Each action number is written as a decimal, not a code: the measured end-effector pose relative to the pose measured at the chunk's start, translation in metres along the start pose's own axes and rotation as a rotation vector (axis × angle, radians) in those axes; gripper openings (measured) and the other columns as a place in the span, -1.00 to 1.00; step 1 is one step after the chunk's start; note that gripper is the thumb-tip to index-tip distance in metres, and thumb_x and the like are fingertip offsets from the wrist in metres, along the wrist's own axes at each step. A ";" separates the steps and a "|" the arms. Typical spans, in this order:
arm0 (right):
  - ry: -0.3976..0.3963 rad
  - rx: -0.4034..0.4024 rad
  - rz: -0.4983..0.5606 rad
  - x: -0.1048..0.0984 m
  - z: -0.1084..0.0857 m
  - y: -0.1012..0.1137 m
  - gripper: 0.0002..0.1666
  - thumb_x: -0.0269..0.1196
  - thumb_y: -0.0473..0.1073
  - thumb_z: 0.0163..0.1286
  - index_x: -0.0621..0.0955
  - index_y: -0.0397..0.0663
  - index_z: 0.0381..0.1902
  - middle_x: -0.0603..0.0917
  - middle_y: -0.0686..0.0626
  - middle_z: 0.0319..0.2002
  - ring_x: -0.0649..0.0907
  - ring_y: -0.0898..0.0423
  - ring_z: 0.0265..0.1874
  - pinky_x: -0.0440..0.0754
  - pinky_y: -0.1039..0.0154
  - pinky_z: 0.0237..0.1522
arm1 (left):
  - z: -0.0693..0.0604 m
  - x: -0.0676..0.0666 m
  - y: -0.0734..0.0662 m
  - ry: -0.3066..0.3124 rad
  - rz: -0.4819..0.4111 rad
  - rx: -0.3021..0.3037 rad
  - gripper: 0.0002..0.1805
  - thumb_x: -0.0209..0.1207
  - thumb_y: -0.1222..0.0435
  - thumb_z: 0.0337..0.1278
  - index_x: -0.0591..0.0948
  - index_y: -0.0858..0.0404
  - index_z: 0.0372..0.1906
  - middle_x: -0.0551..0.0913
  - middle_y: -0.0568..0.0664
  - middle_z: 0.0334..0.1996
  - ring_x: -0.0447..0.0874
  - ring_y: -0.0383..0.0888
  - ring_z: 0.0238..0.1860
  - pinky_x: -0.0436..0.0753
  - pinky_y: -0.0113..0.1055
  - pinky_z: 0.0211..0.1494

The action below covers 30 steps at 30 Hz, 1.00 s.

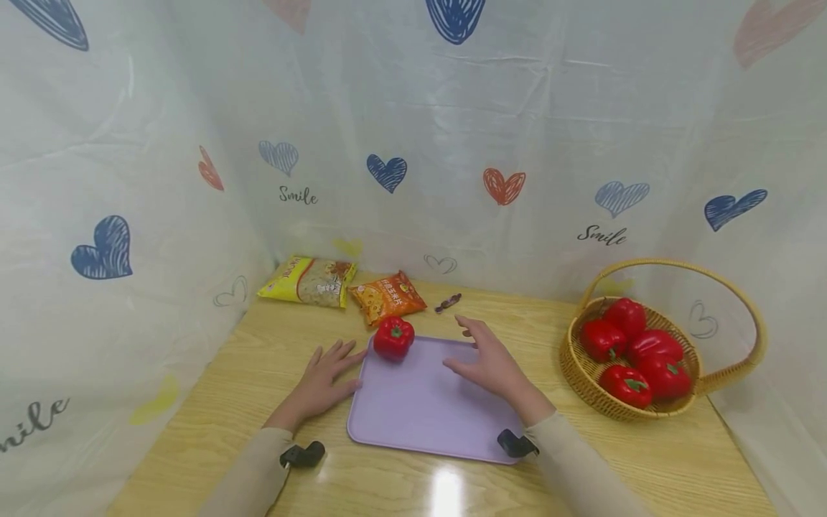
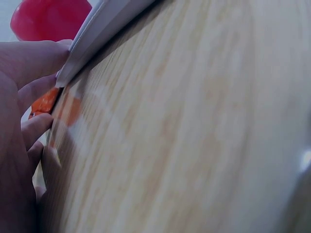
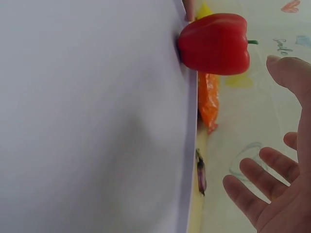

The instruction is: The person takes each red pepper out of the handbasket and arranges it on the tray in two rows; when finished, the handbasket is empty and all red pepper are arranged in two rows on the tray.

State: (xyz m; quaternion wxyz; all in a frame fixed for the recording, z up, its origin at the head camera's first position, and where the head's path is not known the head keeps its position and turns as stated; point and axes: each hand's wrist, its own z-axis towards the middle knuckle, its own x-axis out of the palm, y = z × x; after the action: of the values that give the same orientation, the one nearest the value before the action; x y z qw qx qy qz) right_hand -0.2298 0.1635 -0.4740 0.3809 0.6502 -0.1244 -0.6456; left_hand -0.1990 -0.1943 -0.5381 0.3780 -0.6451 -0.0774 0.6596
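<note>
A red bell pepper [image 1: 393, 339] stands at the far left corner of a light purple tray [image 1: 433, 402], its green stem up. My left hand [image 1: 325, 382] lies at the tray's left edge with fingers spread; in the left wrist view, its thumb and a finger [image 2: 34, 60] touch the tray's rim. Over the tray's far right part hovers my right hand [image 1: 487, 362], fingers apart and nothing in it. The right wrist view shows that hand [image 3: 286, 194] apart from the pepper [image 3: 215, 44].
A wicker basket [image 1: 584, 380] with a tall handle holds several red peppers [image 1: 655, 347] at the right. Behind the tray lie a yellow snack bag [image 1: 310, 280], an orange snack bag [image 1: 390, 296] and a small wrapped candy [image 1: 449, 303]. A heart-printed curtain [image 1: 452, 122] encloses the wooden table.
</note>
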 end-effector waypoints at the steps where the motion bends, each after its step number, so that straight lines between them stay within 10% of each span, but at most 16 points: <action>1: -0.003 0.001 -0.001 -0.003 -0.002 -0.002 0.05 0.50 0.17 0.21 0.29 0.09 0.55 0.44 -0.08 0.39 0.52 -0.06 0.29 0.58 -0.07 0.25 | 0.000 0.000 0.000 -0.001 -0.001 -0.001 -0.37 0.23 0.04 0.36 0.46 0.11 0.46 0.27 0.22 0.52 0.00 0.33 0.57 -0.31 0.35 0.54; 30: -0.125 0.008 -0.097 -0.065 -0.065 -0.048 -0.03 0.50 0.01 0.25 0.32 -0.13 0.50 0.45 -0.23 0.34 0.55 -0.24 0.21 0.62 -0.22 0.14 | 0.000 0.000 0.000 0.001 0.013 0.004 -0.37 0.22 0.04 0.36 0.46 0.10 0.47 0.27 0.25 0.51 0.02 0.35 0.56 -0.29 0.36 0.53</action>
State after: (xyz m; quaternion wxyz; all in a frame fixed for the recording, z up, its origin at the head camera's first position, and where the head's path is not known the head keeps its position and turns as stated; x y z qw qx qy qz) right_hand -0.1934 0.2602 -0.4652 0.3379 0.6153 -0.1191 -0.7022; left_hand -0.1987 -0.1943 -0.5380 0.3752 -0.6450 -0.0718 0.6619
